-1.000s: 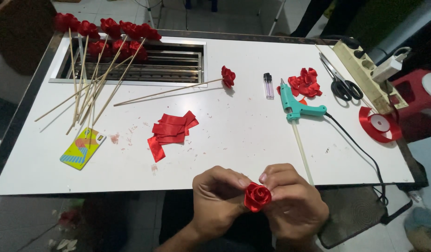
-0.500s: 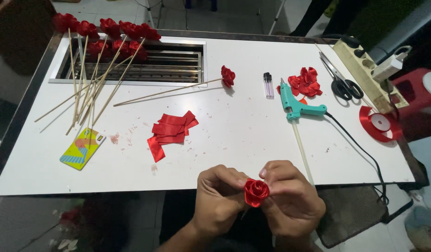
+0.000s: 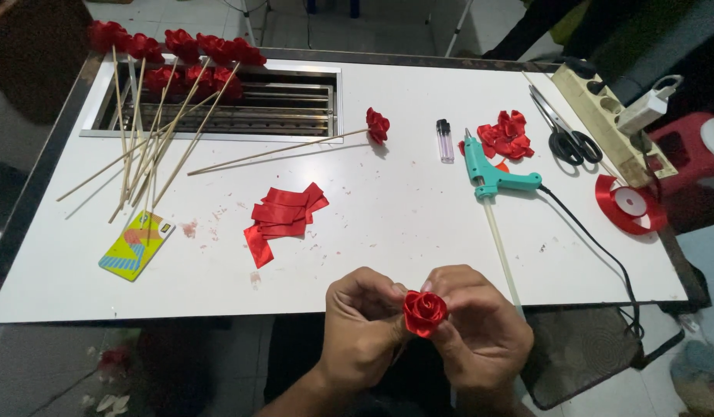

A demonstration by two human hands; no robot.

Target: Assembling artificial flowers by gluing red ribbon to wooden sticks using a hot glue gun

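- Hands meet just off the near edge of the white bench (image 3: 388,232): the left hand (image 3: 362,324) and right hand (image 3: 481,328) both have their fingers pinched closed on a small red ribbon rose (image 3: 425,312), which sits between the two grips, its spiral face turned up toward the camera.
- Cut red ribbon strips (image 3: 283,216) lie in a loose pile on the bench, beyond the left hand.
- A teal glue gun (image 3: 492,170) lies beyond the right hand, a pale glue stick trailing from its back toward the near edge, its black cord running off to the right.
- A clear lighter (image 3: 445,141) lies just left of the glue gun; loose red ribbon roses (image 3: 508,135) lie just right of it.
- One finished rose on a wooden stick (image 3: 295,147) lies alone mid-bench; a bundle of stick roses (image 3: 164,85) rests across the metal grille at the far left.
- Scissors (image 3: 566,131), a red ribbon spool (image 3: 627,202) and a power strip (image 3: 604,123) sit along the right edge.
- A colourful card (image 3: 137,245) lies near the left edge.
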